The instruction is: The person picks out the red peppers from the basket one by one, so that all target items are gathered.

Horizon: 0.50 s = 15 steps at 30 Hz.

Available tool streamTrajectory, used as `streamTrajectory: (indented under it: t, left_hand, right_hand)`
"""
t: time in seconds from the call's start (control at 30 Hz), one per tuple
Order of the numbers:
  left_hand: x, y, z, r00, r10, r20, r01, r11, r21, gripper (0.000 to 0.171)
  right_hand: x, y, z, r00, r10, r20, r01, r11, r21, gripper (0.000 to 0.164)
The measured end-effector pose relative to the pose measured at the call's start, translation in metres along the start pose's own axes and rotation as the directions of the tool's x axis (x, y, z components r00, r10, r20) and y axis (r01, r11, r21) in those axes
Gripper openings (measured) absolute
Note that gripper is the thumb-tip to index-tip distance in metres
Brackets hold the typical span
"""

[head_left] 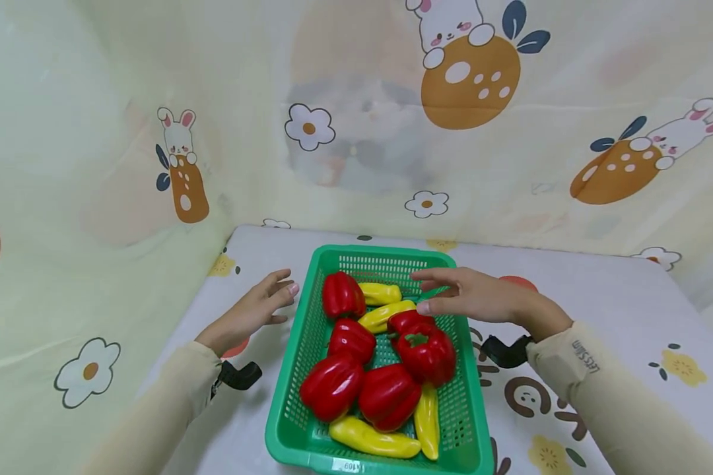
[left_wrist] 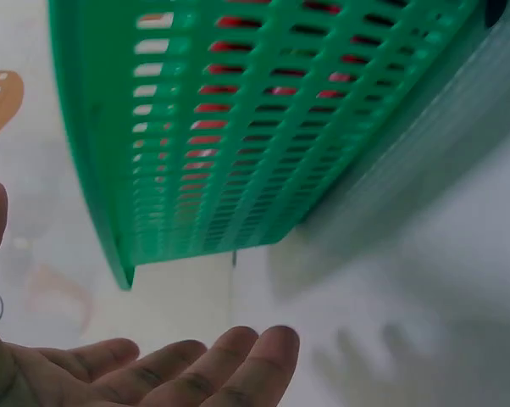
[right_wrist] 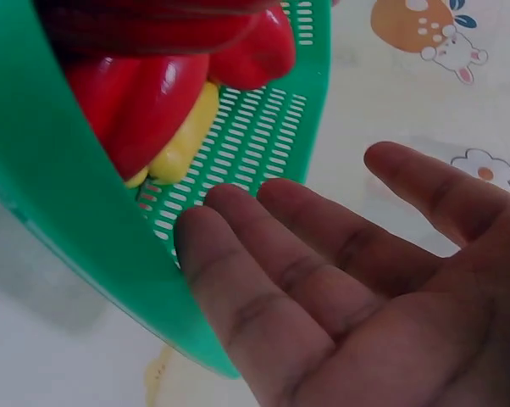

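Note:
A green plastic basket (head_left: 276, 422) with slotted walls stands on the table, holding several red bell peppers (head_left: 333, 386) and yellow peppers (head_left: 374, 438). Beside its left wall, my left hand (head_left: 258, 309) hovers with relaxed, spread fingers and grips nothing; in the left wrist view its fingers (left_wrist: 263, 365) lie below and apart from the slotted wall. Above the basket's right rim, my right hand (head_left: 472, 295) reaches over the back right corner, fingers extended and nothing held. In the right wrist view its fingers (right_wrist: 238, 280) overlap the green rim, with red peppers (right_wrist: 145, 102) beyond.
A white printed cloth (head_left: 618, 316) covers the table around the basket. Behind and to the left, a hanging curtain (head_left: 356, 218) with rabbits and flowers closes off the space. Black camera mounts (head_left: 505, 351) sit at both wrists.

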State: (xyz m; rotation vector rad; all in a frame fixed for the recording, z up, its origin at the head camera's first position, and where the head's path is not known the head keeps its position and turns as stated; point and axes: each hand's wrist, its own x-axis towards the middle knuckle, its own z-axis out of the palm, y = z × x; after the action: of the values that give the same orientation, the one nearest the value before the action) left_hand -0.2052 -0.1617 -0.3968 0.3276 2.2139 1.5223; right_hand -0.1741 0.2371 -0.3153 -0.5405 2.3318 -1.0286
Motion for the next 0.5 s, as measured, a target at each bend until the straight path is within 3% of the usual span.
streamTrajectory:
  t: [0.27,0.5]
  left_hand:
    - [-0.009,-0.008,0.015,0.997,-0.049,0.056,0.051,0.998,-0.035,0.083]
    - [-0.013,-0.013,0.023,0.99,-0.008,0.142,0.026,0.991,-0.128,0.079]
  right_hand:
    - [0.004,0.004,0.01,0.996,0.025,0.082,-0.027,0.999,0.025,0.08]
    - [-0.003,0.0,0.018,0.986,-0.014,0.164,0.006,0.999,0.051,0.08]
